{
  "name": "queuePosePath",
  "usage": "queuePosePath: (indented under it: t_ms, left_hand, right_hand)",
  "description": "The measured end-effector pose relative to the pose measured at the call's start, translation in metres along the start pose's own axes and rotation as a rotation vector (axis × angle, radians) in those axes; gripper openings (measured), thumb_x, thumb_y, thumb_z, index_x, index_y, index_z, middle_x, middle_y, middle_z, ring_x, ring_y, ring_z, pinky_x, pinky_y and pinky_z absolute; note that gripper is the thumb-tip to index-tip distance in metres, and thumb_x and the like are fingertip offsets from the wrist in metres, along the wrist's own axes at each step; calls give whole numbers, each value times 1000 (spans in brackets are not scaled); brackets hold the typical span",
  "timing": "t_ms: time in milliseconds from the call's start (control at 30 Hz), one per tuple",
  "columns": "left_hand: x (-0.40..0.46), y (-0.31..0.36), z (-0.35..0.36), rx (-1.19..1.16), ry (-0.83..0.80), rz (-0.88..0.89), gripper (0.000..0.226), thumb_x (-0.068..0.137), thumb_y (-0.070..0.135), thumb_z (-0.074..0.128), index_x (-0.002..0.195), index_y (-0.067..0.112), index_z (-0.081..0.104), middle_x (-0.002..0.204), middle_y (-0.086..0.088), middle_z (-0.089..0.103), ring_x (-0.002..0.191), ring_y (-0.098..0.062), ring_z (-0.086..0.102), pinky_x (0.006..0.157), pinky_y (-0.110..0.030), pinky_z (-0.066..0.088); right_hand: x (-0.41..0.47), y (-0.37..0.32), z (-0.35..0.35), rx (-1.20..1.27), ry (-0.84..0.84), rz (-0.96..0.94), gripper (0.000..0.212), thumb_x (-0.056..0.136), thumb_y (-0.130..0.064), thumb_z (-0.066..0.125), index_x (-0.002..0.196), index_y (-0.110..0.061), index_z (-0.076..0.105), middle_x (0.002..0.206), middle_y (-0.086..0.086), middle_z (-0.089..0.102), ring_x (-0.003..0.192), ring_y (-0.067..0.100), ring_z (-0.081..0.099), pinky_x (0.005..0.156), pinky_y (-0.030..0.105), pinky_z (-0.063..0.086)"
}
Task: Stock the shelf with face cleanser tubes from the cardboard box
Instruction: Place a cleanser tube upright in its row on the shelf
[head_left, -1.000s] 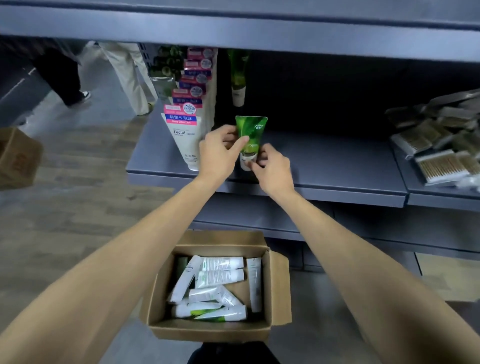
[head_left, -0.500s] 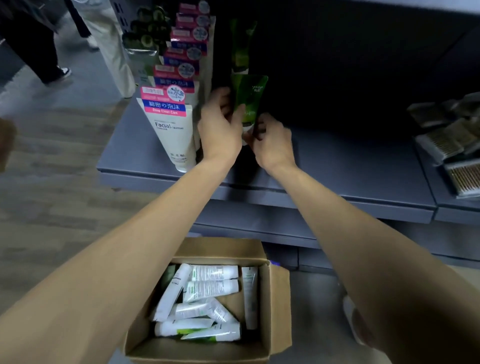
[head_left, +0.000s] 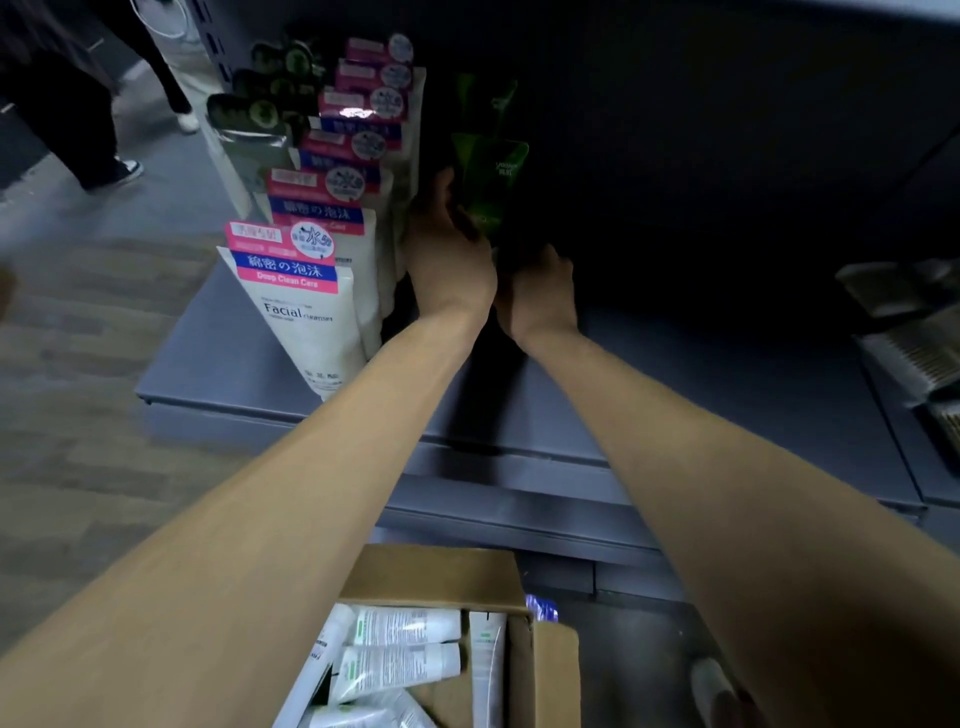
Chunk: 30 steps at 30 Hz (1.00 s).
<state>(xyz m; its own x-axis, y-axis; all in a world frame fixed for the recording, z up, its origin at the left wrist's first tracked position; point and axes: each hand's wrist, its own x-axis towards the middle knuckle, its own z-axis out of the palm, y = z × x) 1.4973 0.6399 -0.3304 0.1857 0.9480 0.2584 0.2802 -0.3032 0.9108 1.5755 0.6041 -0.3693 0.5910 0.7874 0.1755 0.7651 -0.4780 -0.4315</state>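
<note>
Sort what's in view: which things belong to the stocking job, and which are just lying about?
Job:
green tube, held by left hand and right hand
shelf
cardboard box
white tubes

Lying about:
Facial cleanser row
cotton swab packs

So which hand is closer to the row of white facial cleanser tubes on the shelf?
Left. The left hand sits right beside the white tube row, gripping the green tube. The right hand is on the far side of the left hand, at the green tube's base.
</note>
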Motion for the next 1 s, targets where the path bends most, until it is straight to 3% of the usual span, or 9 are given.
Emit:
queuePosePath:
  t_ms: [100,267,400,500,600,900,1000]
  left_hand:
    - [7,0,6,56,23,15,41,97,2,42,137,9,50,128,-10,60,119,-20,54,86,-1,29]
    - [12,2,12,17,18,-17,45,96,2,42,140,11,47,130,-11,57,121,-20,53,99,-23,39]
    - [22,1,19,21,32,-12,44,97,2,43,140,8,46,131,-15,56,124,-24,51,102,-26,35]
    - [28,-1,23,29,29,-25,44,98,4,43,141,9,45,135,-14,54,127,-24,49,103,-25,35]
    - [33,-3,26,26,32,-21,46,96,3,44,142,9,45,135,-15,54,128,-25,48,106,-33,36]
    - [43,-4,31,23,54,-3,47,96,2,45,142,8,44,140,-15,49,132,-26,43,108,-31,32]
    - [44,-4,33,25,45,-12,48,96,2,45,144,8,42,143,-14,46,135,-24,41,109,-28,30]
  right_hand:
    - [8,-2,1,52,-5,20,30,99,-25,42,119,-9,58,118,11,62,107,31,57,75,27,30]
    - [17,-3,-5,91,-23,35,30,100,-26,42,121,-11,59,118,9,63,109,29,57,75,24,29]
    - [25,-6,-6,175,-40,78,30,100,-27,45,120,-11,60,119,10,62,112,29,55,80,29,39]
    - [32,-8,-5,182,-46,85,26,99,-25,46,114,-10,62,112,9,64,104,27,59,76,30,43]
    - [37,-8,-5,229,-53,121,26,99,-24,47,115,-9,62,112,10,64,105,27,60,81,35,51]
    - [50,-5,1,167,-46,74,29,101,-25,45,123,-13,59,122,8,61,114,27,55,79,26,36]
    - [52,-5,0,130,-77,76,36,103,-28,44,135,-15,51,135,8,53,125,28,46,85,25,32]
